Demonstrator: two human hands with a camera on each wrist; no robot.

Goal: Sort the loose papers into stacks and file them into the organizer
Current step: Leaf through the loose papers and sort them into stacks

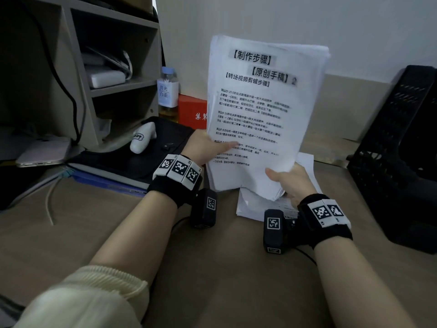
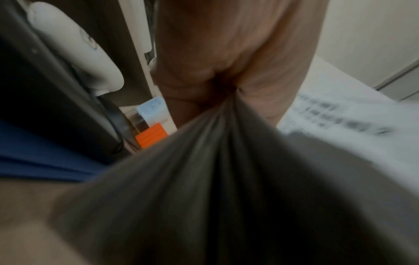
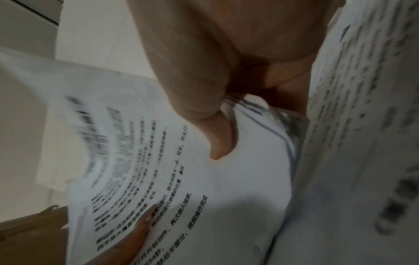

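A thick stack of white printed papers (image 1: 262, 114) stands nearly upright above the desk, held by both hands. My left hand (image 1: 205, 147) grips its left edge, thumb across the front page. My right hand (image 1: 290, 181) pinches the bottom right corner, thumb on the front sheet (image 3: 204, 179). In the left wrist view the stack's edge (image 2: 226, 179) fans out blurred from the left hand (image 2: 226, 62). More loose sheets (image 1: 255, 209) lie flat on the desk under the held stack. The black mesh organizer (image 1: 402, 162) stands at the right.
A grey shelf unit (image 1: 99, 79) with boxes fills the back left. Near it are a tea bottle (image 1: 168, 93), a red box (image 1: 192, 112), a black pouch with a white device (image 1: 144, 140), a phone (image 1: 42, 152) and blue folders (image 1: 106, 181). Brown desk (image 1: 224, 280) lies in front.
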